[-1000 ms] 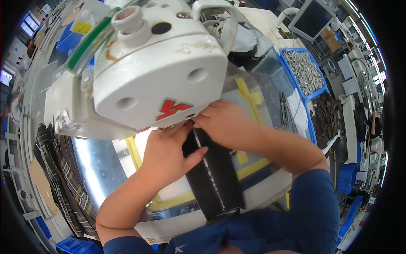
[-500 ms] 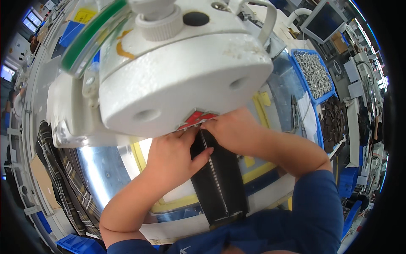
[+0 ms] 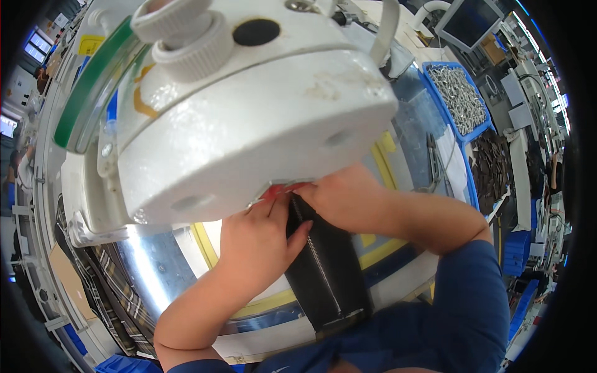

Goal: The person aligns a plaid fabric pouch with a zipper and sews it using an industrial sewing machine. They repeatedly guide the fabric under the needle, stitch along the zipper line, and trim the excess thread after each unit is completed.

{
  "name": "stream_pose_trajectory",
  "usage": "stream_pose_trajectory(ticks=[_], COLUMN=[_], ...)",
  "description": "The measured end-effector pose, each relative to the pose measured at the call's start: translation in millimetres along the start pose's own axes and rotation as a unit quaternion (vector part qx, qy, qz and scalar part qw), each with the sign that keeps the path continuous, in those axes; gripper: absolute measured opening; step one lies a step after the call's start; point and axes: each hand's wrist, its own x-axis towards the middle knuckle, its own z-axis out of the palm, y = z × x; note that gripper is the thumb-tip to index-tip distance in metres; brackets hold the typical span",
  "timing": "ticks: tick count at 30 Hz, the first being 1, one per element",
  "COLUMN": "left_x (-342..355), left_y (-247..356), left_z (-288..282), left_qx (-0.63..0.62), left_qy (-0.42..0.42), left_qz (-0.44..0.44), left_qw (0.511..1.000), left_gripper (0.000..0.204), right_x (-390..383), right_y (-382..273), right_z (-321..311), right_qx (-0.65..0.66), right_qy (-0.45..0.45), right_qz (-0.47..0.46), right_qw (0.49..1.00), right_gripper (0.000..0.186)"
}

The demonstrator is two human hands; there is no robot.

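Note:
The white head of a sewing machine (image 3: 261, 130) fills the upper middle, with a red-and-silver piece (image 3: 277, 191) at its lower edge. Beneath it runs a long black fabric piece (image 3: 339, 273) with a metal zipper (image 3: 318, 264) down its length, reaching back toward my body. My left hand (image 3: 255, 242) lies on the fabric's left side, thumb apart near the zipper and fingertips partly hidden by the machine. My right hand (image 3: 342, 199) is at the fabric's far end, fingers bent and pressed together on its edge. The needle area is hidden.
At the right stand a blue tray (image 3: 457, 99) of small silver metal parts and another of dark brown pieces (image 3: 488, 168). Pliers (image 3: 433, 155) lie beside them. Plaid and dark fabric (image 3: 115, 280) hangs at the left. Yellow tape strips (image 3: 385, 252) mark the worktop.
The machine head appears lower and further left as my view shifts. Both hands stay at the fabric near the machine, with little change in their pose.

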Motion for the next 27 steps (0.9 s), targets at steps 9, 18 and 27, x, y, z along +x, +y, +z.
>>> stream_pose_trajectory(ticks=[9,18,27], left_x=[-10.9,-16.0,-20.8], left_y=[5.3,10.8,11.2], left_z=[17.8,17.7,21.4], left_qx=[0.056,0.066,0.115], left_qy=[-0.002,-0.060,-0.065], left_qz=[0.034,0.016,0.042], left_qw=[0.998,0.996,0.990], left_gripper=[0.084,0.118,0.137], right_x=[-13.9,-16.3,-24.7], right_y=[-2.7,-10.9,-24.7], right_z=[5.5,-0.3,7.9], right_qx=[-0.001,0.012,-0.004], right_qy=[0.041,-0.027,-0.019], right_qz=[-0.024,-0.012,0.007], right_qw=[0.999,0.999,1.000], right_gripper=[0.046,0.071,0.082])
